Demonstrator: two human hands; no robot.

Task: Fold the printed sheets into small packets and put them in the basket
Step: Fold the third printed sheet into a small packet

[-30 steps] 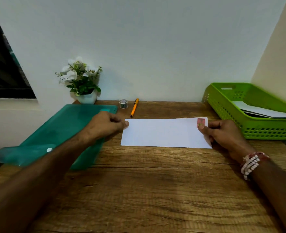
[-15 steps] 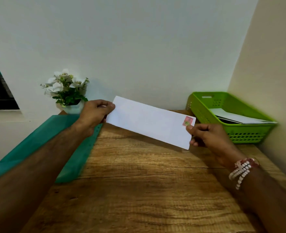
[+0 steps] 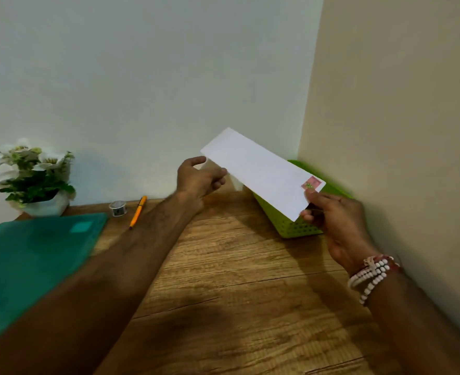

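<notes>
Nearest the camera, two bare forearms reach in from the bottom corners, both cut off by the frame. The right wrist wears a bracelet point(image 3: 372, 274) of white beads and reddish thread; its strands overlap too much to count. Under the arms lies one wooden table point(image 3: 237, 280), its near edge out of view. On its left side rests one green plastic folder point(image 3: 34, 261), cut off by the left edge and blurred.

Further in, the right hand point(image 3: 337, 220) pinches the lower right end of the one folded sheet point(image 3: 261, 171), thumb on top just below a small red and green printed mark point(image 3: 310, 183). The print is too small to read. The sheet is held in the air, a long white strip tilted with its left end higher. The left hand point(image 3: 200, 180) sits at the sheet's left end with thumb raised and fingers loosely curled against its lower edge. I cannot tell whether it grips the paper or only touches it.

Behind the sheet and the right hand stands one light green basket point(image 3: 299, 228) in the corner of the table. Only its perforated near wall and a bit of far rim show, and its contents are hidden. A white sliver point(image 3: 237, 184) under the sheet is hard to identify.

Along the back of the table lie one orange pen point(image 3: 138, 212) and one small tape roll point(image 3: 118, 208), near each other but apart. At the far left stands one white-flowered plant point(image 3: 31, 177) in a white pot, against the wall.
</notes>
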